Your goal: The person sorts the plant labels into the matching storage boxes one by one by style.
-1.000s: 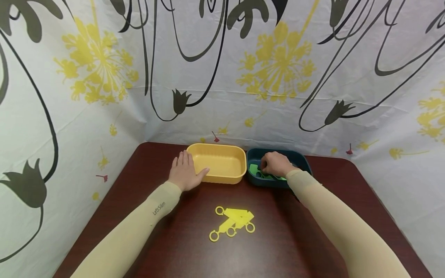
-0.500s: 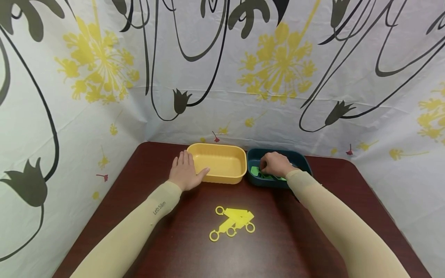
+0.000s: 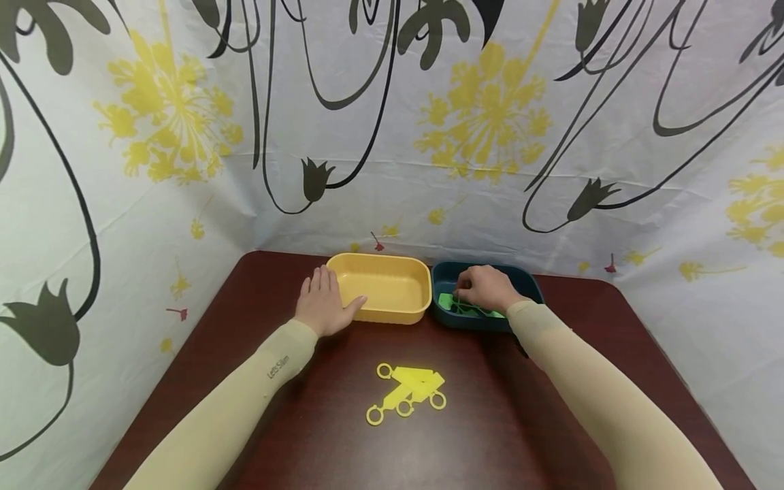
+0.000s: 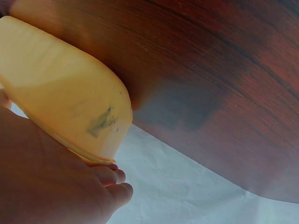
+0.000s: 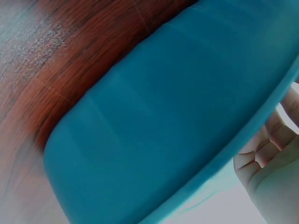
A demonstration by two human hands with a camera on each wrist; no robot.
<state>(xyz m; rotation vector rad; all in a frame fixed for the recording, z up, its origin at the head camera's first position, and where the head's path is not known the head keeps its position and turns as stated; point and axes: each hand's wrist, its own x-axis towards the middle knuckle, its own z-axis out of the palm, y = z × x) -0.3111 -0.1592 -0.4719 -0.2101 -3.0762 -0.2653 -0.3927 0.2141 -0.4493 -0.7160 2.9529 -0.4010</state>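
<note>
My left hand [image 3: 322, 304] lies with straight fingers along the left end of a yellow plastic bin [image 3: 397, 317]. In the left wrist view, the fingertips are at the rim of this yellow bin [image 4: 70, 93]. My right hand [image 3: 486, 288] reaches into a dark teal bin [image 3: 531, 282], fingers bent down among several flat green pieces [image 3: 446, 300]. From the right wrist, the teal bin's side wall [image 5: 154, 107] hides the fingertips of the right hand [image 5: 275, 158]; I cannot tell whether they pinch a green piece.
Several flat yellow tags with ring ends [image 3: 407, 389] lie overlapping on the dark wooden table [image 3: 392, 463], nearer than the bins. The two bins stand side by side at the table's back edge, close to a white patterned curtain [image 3: 392, 156].
The green pieces under my right fingers have shifted slightly, and that hand has lifted a little within the teal bin. My left hand stays at the yellow bin.
</note>
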